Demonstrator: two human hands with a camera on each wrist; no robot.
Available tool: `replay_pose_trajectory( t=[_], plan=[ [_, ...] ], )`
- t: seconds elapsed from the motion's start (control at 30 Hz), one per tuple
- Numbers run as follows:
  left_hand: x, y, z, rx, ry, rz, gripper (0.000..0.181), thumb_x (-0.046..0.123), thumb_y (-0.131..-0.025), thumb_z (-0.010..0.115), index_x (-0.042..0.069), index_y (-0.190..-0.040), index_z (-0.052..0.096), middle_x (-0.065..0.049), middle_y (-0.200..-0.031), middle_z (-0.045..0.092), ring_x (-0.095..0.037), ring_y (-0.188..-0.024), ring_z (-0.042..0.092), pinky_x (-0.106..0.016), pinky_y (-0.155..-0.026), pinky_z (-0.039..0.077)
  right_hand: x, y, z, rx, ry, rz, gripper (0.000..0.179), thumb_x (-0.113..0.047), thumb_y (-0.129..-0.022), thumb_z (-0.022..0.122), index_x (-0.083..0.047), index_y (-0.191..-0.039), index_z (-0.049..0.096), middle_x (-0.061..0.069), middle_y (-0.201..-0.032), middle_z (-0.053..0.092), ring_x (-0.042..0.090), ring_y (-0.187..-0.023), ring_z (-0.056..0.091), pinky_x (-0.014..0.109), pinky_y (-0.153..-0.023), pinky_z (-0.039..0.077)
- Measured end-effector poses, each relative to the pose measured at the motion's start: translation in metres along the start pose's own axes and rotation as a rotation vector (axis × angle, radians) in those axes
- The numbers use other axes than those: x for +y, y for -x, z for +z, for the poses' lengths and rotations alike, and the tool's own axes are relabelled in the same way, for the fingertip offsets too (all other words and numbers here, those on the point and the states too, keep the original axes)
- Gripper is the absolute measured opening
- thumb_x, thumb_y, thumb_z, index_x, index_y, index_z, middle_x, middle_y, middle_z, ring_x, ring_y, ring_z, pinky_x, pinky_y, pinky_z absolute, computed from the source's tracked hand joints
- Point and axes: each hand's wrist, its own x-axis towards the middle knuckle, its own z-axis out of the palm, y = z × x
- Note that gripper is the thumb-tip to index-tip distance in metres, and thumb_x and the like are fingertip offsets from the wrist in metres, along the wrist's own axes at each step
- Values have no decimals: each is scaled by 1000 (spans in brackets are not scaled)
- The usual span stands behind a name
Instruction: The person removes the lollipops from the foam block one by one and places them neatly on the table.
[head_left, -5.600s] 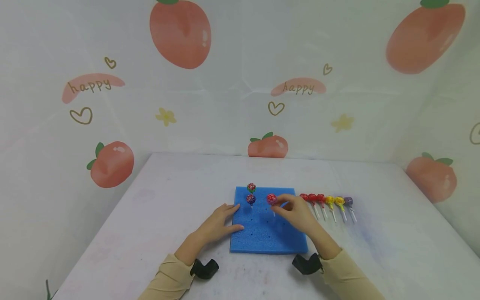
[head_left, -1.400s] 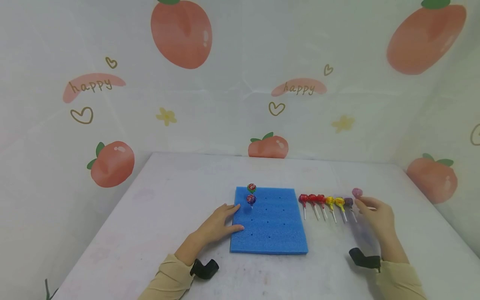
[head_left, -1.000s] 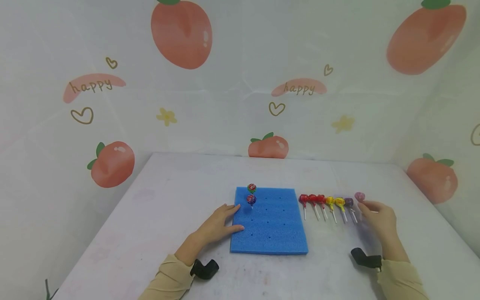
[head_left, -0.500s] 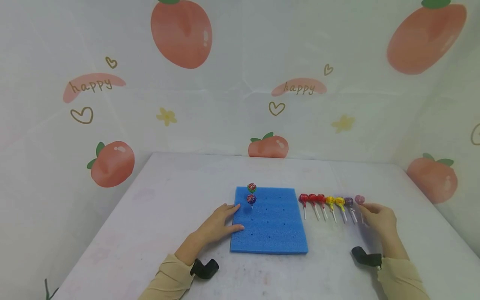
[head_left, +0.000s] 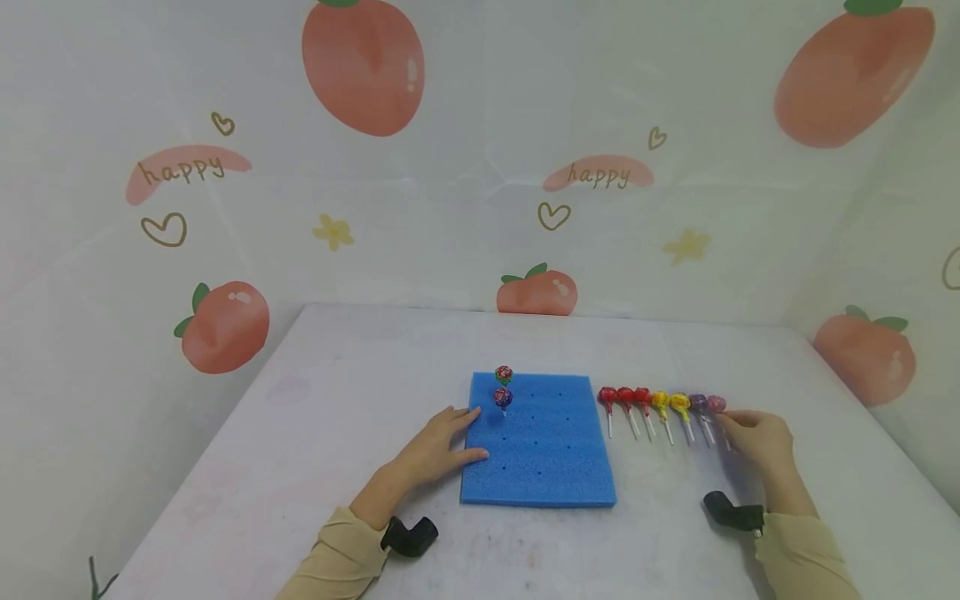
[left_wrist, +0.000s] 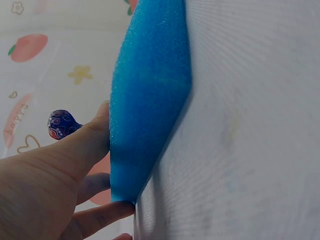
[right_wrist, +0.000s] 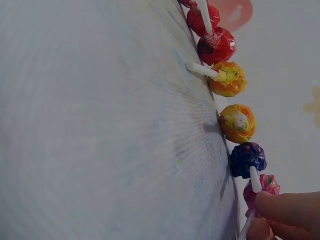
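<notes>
My right hand [head_left: 759,437] pinches a pink lollipop [head_left: 716,404] just below its candy, at the right end of a row of lollipops. In the right wrist view, thumb and finger close round the neck of the pink wrapper [right_wrist: 265,187], beside a dark blue-purple lollipop [right_wrist: 248,160]. My left hand [head_left: 431,450] rests on the left edge of a blue foam board [head_left: 551,483], its fingers spread and relaxed. Two lollipops stand upright in the board at the back left: a red-green one [head_left: 504,374] and a blue-purple one [head_left: 502,397].
The row also has several red lollipops [head_left: 626,395] and two yellow ones [head_left: 679,402], sticks toward me, right of the board. Small holes dot the foam. A white table [head_left: 360,358] carries everything, with a printed backdrop [head_left: 450,208] behind.
My right hand has taken the pink lollipop from over the board to the row's right end, then lowered it beside the purple one. The left hand has stayed put.
</notes>
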Motion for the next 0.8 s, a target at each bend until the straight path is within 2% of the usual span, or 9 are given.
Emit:
replay_pose_trajectory(
  t=[0.2,0.33,0.63,0.8],
  plan=[
    [0,-1,0,0,1,-1,69,42,-87,62,9,-143,39,-19,-145,41,-41,-140,27,-57,-110,28,0,-1,-2,-8,11,-17,51,-29,-93,53,14,-121,52,18,-84,66,16,-70,56,22,-56,44],
    [0,0,0,1,-2,-1,69,43,-87,62,9,-142,39,-18,-145,41,-41,-140,27,-57,-110,28,1,-2,-2,-13,11,-15,52,-30,-93,53,13,-121,51,17,-84,67,16,-71,57,22,-57,44],
    [0,0,0,0,5,-5,70,43,-86,62,9,-142,39,-19,-145,41,-41,-139,27,-58,-110,28,4,-3,-2,-22,-7,8,58,-37,-93,52,12,-125,49,31,-109,58,22,-82,59,24,-62,50],
    [0,0,0,0,7,4,70,43,-86,62,8,-142,39,-19,-144,41,-42,-139,27,-58,-110,28,1,1,-3,-18,-36,12,59,-39,-93,52,10,-127,48,32,-120,53,21,-84,60,19,-59,49]
  ],
)
